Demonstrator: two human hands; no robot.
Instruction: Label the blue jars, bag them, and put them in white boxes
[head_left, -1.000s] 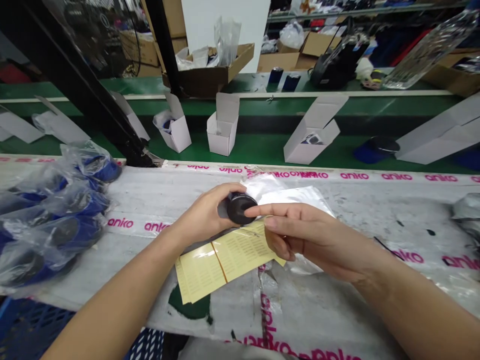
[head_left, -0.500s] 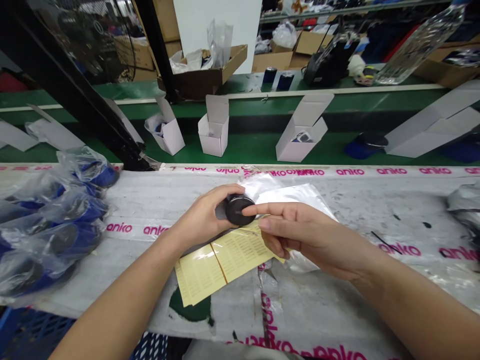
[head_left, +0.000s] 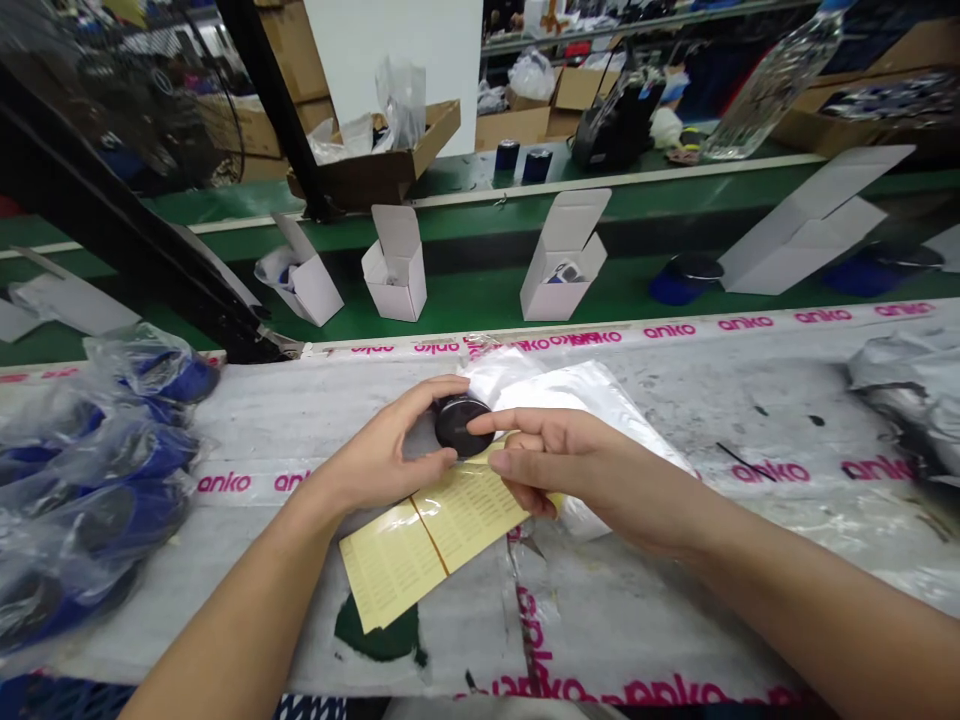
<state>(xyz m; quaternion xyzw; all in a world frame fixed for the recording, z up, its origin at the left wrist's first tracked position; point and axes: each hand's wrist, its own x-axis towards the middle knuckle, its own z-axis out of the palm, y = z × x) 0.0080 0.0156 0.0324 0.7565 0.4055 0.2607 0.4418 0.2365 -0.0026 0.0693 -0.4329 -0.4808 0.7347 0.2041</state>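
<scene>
Left hand (head_left: 379, 450) grips a black round puck (head_left: 461, 425) in curled fingers above mid-counter (head_left: 660, 640); right hand (head_left: 577, 480) half-closed, forefinger touching the puck's face, just above banded cream label sheets (head_left: 420, 545) beside a clear plastic bag (head_left: 559, 395).

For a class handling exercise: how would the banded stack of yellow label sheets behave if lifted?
The stack looks thin, so it will probably droop if held by one end. Its glossy face may slide easily on the plastic cover. The band should likely keep the sheets together.
</scene>
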